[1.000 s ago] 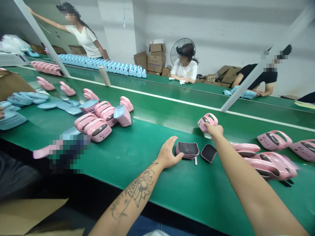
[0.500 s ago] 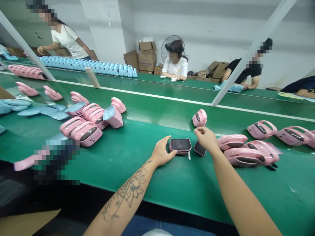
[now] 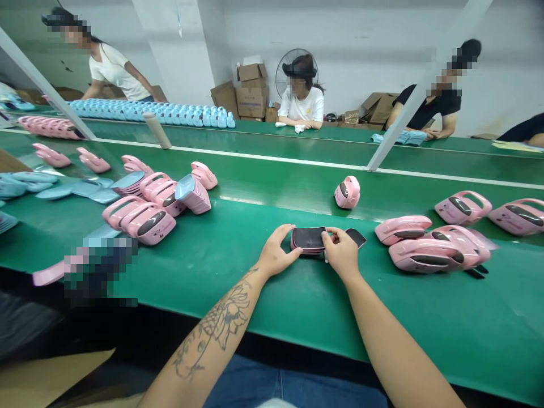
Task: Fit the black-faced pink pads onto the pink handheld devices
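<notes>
A small stack of dark panels with pink edges [image 3: 309,239] lies on the green belt [image 3: 255,294] in front of me. My left hand [image 3: 276,254] rests against its left side, fingers curled on the edge. My right hand [image 3: 340,252] pinches the stack's right side with thumb and fingers. One loose dark panel [image 3: 356,237] lies just right of my right hand. A single pink housing [image 3: 347,192] stands on the belt beyond the stack, apart from both hands.
Pink housings [image 3: 429,249] lie at the right, more pink and blue parts [image 3: 148,204] at the left. A row of blue housings [image 3: 161,113] lines the far belt. Three other people work across the line. A slanted white post [image 3: 408,107] rises behind. A cardboard edge [image 3: 51,379] shows at bottom left.
My right hand let go of the pink housing on the belt, drew back and closed on the right side of the dark panel stack. My left hand stayed at the stack.
</notes>
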Tool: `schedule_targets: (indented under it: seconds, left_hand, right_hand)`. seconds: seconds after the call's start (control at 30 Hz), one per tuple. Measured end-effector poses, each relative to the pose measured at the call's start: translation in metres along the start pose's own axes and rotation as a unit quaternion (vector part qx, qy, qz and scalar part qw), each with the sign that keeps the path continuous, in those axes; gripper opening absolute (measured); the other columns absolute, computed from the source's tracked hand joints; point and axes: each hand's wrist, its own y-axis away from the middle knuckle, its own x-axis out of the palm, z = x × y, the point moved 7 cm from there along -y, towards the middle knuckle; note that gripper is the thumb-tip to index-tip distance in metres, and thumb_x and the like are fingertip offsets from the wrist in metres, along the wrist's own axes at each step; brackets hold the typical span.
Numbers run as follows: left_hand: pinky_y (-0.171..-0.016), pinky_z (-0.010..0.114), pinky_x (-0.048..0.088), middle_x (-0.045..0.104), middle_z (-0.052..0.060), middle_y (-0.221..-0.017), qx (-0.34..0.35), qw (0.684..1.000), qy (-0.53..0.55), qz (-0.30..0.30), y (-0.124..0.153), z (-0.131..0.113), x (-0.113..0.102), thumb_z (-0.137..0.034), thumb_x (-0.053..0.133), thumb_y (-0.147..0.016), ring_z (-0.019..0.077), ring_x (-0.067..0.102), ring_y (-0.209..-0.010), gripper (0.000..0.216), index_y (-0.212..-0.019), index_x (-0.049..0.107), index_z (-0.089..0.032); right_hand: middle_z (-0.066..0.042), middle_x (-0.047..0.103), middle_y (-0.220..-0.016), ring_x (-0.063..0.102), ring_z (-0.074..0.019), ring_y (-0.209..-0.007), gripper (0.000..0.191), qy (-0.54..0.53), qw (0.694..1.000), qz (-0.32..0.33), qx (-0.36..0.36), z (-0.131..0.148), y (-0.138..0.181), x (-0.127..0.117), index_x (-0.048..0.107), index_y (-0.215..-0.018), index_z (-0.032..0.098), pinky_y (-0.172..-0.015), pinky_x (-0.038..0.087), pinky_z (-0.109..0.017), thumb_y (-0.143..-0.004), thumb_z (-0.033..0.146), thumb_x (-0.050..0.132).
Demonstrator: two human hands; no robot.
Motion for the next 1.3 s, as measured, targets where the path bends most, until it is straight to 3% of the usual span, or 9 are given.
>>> schedule_targets:
  seconds: [0.27,0.57,0.83,1.1,1.3]
  left_hand:
    - [-0.122,0.049,0.046,0.063,0.009,-0.146,0.012,1.000,0.006,-0.028,0.001,-0.005,-0.003,-0.034,0.078,-0.082,0.0276,0.058,-0.139,0.062,-0.140,0.058,-0.024]
    - [-0.119,0.049,0.048,0.062,0.008,-0.149,-0.010,0.999,0.024,-0.022,0.002,-0.002,-0.003,-0.034,0.078,-0.083,0.0280,0.058,-0.140,0.064,-0.143,0.057,-0.027]
    - [-0.119,0.048,0.049,0.061,0.008,-0.150,-0.026,0.999,0.029,-0.002,0.000,0.002,0.001,-0.034,0.076,-0.084,0.0278,0.059,-0.137,0.065,-0.145,0.056,-0.026]
    - [-0.120,0.050,0.047,0.058,0.009,-0.151,-0.034,0.999,0.025,0.000,0.001,0.003,0.002,-0.032,0.073,-0.084,0.0290,0.056,-0.141,0.063,-0.145,0.055,-0.024]
    - [-0.115,0.050,0.052,0.055,0.012,-0.152,-0.058,0.998,0.036,-0.015,0.007,0.008,-0.001,-0.035,0.072,-0.085,0.0293,0.059,-0.135,0.065,-0.146,0.052,-0.023]
  right_hand:
    - [-0.011,0.074,-0.095,0.067,-0.0266,-0.090,0.044,0.026,0.997,-0.016,-0.073,0.016,0.005,-0.006,0.080,-0.114,0.018,-0.089,0.052,-0.040,-0.097,0.045,0.049]
    - [-0.008,0.069,-0.094,0.064,-0.0222,-0.077,0.043,0.029,0.996,-0.033,-0.083,0.023,0.008,-0.009,0.078,-0.120,0.017,-0.083,0.053,-0.038,-0.097,0.041,0.050]
    - [-0.008,0.071,-0.089,0.065,-0.0235,-0.082,0.040,0.014,0.996,-0.042,-0.072,0.017,0.005,-0.011,0.081,-0.109,0.017,-0.084,0.053,-0.038,-0.098,0.039,0.049]
    - [-0.011,0.076,-0.097,0.068,-0.0271,-0.093,0.042,0.013,0.998,-0.023,-0.056,0.014,0.004,-0.007,0.081,-0.108,0.018,-0.092,0.052,-0.041,-0.098,0.044,0.049]
    - [-0.015,0.078,-0.115,0.069,-0.0328,-0.110,0.046,-0.021,0.999,-0.018,-0.020,0.004,0.004,-0.003,0.079,-0.112,0.018,-0.103,0.049,-0.049,-0.097,0.049,0.048]
